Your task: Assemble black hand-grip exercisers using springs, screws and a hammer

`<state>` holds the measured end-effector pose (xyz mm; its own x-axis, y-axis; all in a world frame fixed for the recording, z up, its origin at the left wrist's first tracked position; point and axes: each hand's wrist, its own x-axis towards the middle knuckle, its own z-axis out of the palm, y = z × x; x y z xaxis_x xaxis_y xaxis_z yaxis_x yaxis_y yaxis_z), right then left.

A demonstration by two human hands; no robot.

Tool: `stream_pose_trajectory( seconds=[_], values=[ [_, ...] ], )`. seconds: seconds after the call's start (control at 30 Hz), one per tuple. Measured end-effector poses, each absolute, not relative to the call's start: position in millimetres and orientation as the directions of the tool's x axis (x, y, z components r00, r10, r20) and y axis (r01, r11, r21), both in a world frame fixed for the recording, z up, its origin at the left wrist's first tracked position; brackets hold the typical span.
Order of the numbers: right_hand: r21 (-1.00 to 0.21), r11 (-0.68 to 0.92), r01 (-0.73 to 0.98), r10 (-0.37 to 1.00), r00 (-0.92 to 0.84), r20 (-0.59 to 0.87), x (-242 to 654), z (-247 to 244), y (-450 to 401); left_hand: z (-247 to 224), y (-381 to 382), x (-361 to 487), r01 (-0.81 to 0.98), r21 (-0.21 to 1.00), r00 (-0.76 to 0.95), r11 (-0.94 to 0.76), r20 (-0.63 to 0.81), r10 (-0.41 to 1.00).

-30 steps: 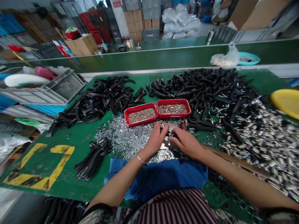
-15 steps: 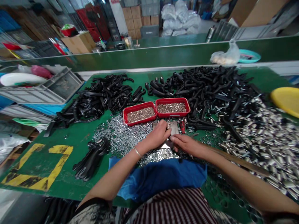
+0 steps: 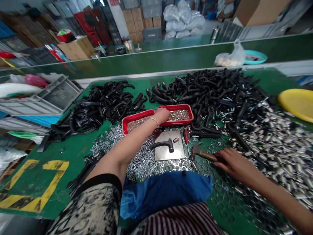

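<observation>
Landmark: flat square silver metal plate [image 3: 160, 156], on green flat surface [image 3: 271, 80]. On plate: black curved plastic handle [image 3: 161, 144]; short silver metal cylinder [image 3: 175, 140] near its right end. Behind plate: two red rectangular plastic trays [image 3: 177, 123], side by side, small metal parts [image 3: 179, 115] in both. Left: small round silver metal washers [image 3: 140, 160]. Behind-left: heap of black curved plastic pieces [image 3: 95, 111]. Right: slim red-handled metal screwdriver [image 3: 186, 136], just beside; then wooden-handled metal claw hammer [image 3: 206, 155]. Far right: pile of silver metal cylinders [image 3: 288, 143]. Front: blue crumpled cloth [image 3: 166, 192].
</observation>
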<state>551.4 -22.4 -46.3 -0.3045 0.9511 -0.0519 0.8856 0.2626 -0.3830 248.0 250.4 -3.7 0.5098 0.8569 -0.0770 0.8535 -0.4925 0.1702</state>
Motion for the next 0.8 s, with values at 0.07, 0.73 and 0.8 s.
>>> stream_pose_trajectory(
  seconds=[0.07, 0.73, 0.8],
  values=[
    [-0.341, 0.284, 0.896, 0.945, -0.323, -0.062, 554, -53, -29, -8, 263, 254, 0.860, 0.159, 0.506, -0.486, -0.128, 0.853],
    [-0.665, -0.693, 0.279, 0.616, -0.250, -0.747, 518, -13, -2, -52, 121, 195, 0.499, 0.840, 0.354, -0.213, 0.026, 0.935],
    [-0.731, -0.609, 0.308, 0.705, -0.213, -0.677, 514, -7, 0, -60, 118, 197, 0.514, 0.828, 0.329, -0.223, 0.049, 0.943]
  ],
)
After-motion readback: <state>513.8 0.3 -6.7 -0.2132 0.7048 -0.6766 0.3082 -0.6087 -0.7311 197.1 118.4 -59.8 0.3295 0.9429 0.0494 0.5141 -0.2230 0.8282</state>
